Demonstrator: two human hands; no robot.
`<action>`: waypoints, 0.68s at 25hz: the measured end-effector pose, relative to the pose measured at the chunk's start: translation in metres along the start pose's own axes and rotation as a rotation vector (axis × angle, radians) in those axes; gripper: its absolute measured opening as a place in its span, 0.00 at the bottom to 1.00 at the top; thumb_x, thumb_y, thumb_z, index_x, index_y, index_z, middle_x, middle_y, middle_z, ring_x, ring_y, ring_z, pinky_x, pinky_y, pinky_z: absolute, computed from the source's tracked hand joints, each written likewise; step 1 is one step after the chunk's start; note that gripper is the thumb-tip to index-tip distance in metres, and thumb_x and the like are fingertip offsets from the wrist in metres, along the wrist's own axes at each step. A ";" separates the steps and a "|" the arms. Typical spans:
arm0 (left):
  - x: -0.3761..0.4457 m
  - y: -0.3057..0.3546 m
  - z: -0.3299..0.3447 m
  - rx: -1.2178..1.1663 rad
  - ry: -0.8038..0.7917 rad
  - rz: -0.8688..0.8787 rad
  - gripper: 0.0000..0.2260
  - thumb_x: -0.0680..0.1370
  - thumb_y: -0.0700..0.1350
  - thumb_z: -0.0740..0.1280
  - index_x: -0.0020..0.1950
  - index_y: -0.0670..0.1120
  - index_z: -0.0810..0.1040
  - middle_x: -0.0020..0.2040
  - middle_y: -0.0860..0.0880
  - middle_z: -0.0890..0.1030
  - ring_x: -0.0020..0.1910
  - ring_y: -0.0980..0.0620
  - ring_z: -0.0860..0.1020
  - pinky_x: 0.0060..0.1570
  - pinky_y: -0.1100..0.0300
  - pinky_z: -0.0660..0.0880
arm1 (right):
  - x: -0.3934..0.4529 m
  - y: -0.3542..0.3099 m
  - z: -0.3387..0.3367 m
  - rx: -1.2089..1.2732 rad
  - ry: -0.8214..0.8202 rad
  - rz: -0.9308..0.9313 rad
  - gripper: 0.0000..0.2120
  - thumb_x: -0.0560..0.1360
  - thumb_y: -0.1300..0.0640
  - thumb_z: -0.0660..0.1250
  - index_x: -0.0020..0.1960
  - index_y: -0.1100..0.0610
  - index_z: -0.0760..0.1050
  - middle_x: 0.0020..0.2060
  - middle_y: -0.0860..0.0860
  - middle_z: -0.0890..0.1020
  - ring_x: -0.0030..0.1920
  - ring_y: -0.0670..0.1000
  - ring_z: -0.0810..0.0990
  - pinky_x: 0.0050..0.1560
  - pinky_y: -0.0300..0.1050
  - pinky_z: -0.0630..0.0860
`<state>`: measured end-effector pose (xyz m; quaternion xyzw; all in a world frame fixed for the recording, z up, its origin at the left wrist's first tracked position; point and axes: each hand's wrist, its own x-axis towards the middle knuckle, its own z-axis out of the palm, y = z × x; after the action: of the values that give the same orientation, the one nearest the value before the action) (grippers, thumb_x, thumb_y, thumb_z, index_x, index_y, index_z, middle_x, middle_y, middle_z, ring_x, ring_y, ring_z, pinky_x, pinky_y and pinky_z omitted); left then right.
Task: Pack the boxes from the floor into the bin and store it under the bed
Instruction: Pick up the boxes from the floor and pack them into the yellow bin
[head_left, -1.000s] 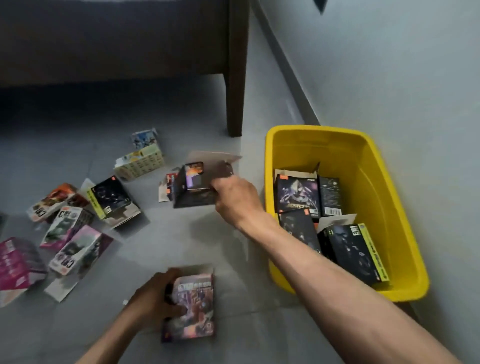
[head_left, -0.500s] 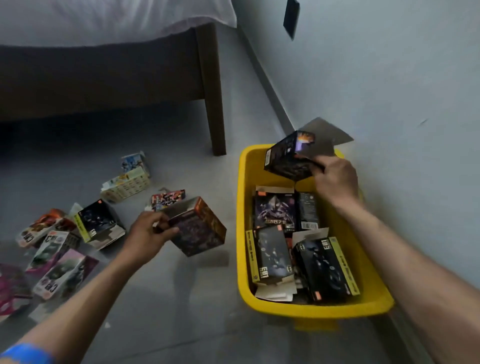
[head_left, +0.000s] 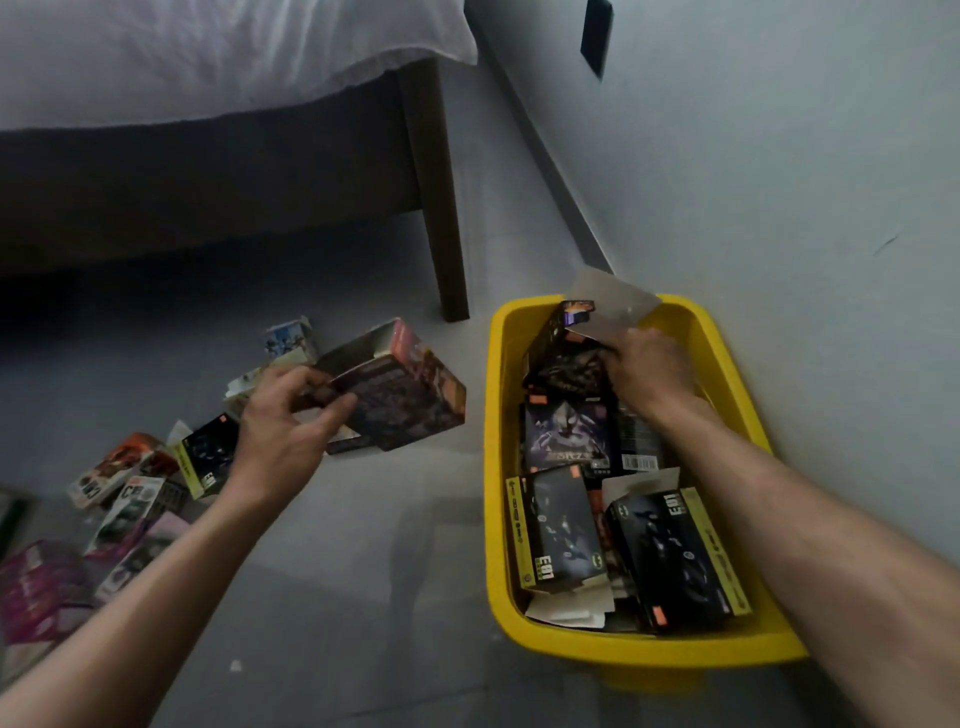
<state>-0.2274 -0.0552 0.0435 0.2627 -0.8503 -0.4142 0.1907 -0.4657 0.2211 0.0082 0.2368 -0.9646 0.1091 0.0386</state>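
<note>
A yellow bin (head_left: 496, 467) stands on the floor by the wall at the right, with several dark toy boxes (head_left: 563, 525) lying in it. My right hand (head_left: 647, 371) is inside the bin's far end and grips a black box with an open flap (head_left: 563, 358), which rests low among the others. My left hand (head_left: 288, 421) holds a purple and orange box (head_left: 410, 400) in the air, just left of the bin's rim. Several more boxes (head_left: 135, 499) lie scattered on the floor at the left.
The bed with a white sheet (head_left: 208, 62) stands at the back, its dark wooden leg (head_left: 441, 208) close to the bin's far corner. Shadowed space under the bed (head_left: 182, 291) lies behind the scattered boxes. The grey wall (head_left: 779, 182) runs along the bin's right side.
My right hand has lowered the black box from above the rim down into the bin's far end. My left hand has carried the purple box up and right, closer to the bin.
</note>
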 end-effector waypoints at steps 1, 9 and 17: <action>0.001 0.013 0.003 -0.028 0.025 0.048 0.04 0.76 0.42 0.72 0.44 0.48 0.78 0.56 0.47 0.73 0.54 0.49 0.77 0.55 0.45 0.79 | -0.002 0.008 -0.001 0.048 0.022 -0.010 0.12 0.80 0.57 0.61 0.53 0.57 0.83 0.45 0.59 0.85 0.43 0.61 0.83 0.36 0.48 0.76; 0.037 0.132 0.097 0.245 -0.118 0.376 0.05 0.78 0.51 0.64 0.48 0.52 0.77 0.61 0.49 0.73 0.59 0.51 0.70 0.55 0.53 0.69 | -0.019 0.060 -0.056 0.569 0.426 0.064 0.12 0.80 0.58 0.65 0.60 0.56 0.82 0.51 0.57 0.86 0.48 0.58 0.84 0.45 0.54 0.81; 0.037 0.107 0.184 0.844 -0.694 0.210 0.29 0.77 0.42 0.62 0.76 0.58 0.58 0.66 0.45 0.76 0.68 0.39 0.69 0.69 0.34 0.55 | -0.044 0.045 -0.077 0.358 0.378 0.028 0.09 0.79 0.58 0.65 0.54 0.53 0.84 0.39 0.56 0.86 0.34 0.57 0.79 0.30 0.40 0.71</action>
<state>-0.3877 0.0890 0.0259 0.0782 -0.9770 -0.0785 -0.1824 -0.4455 0.2973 0.0685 0.2019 -0.9088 0.3211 0.1741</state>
